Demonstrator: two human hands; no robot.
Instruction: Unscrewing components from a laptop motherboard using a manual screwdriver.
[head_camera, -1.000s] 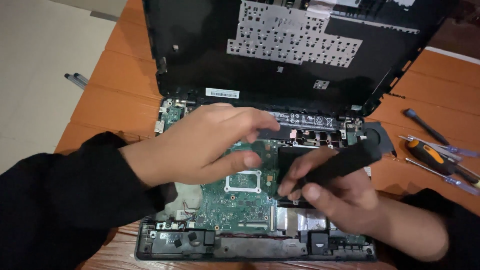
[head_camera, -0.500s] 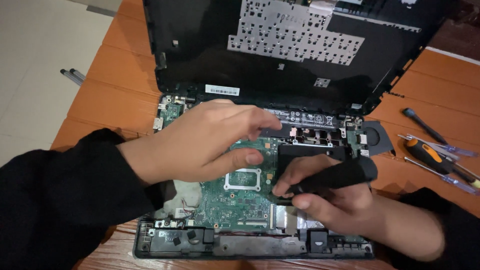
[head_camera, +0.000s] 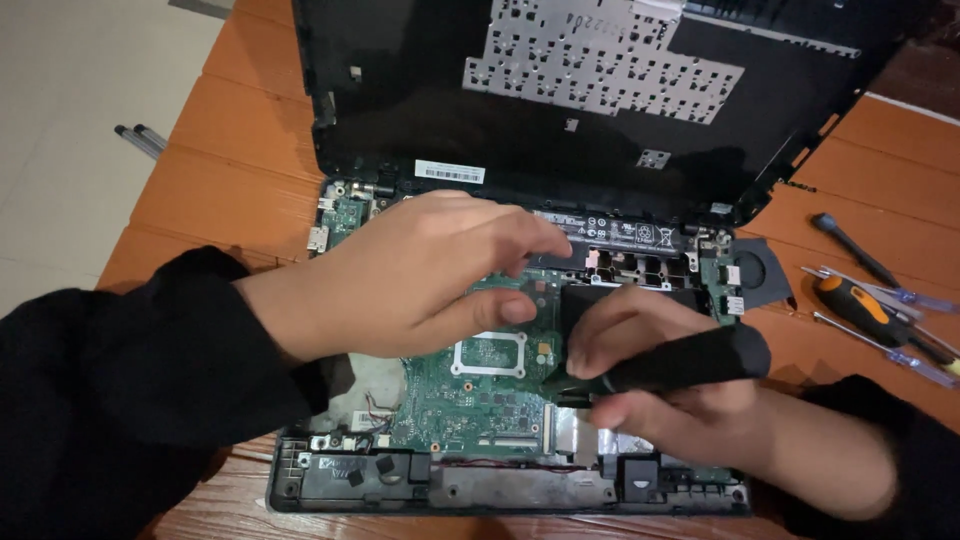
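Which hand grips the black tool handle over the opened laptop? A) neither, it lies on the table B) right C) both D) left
B: the right hand is wrapped around the black handle above the green board, while the left hand rests flat on the board with nothing in it.
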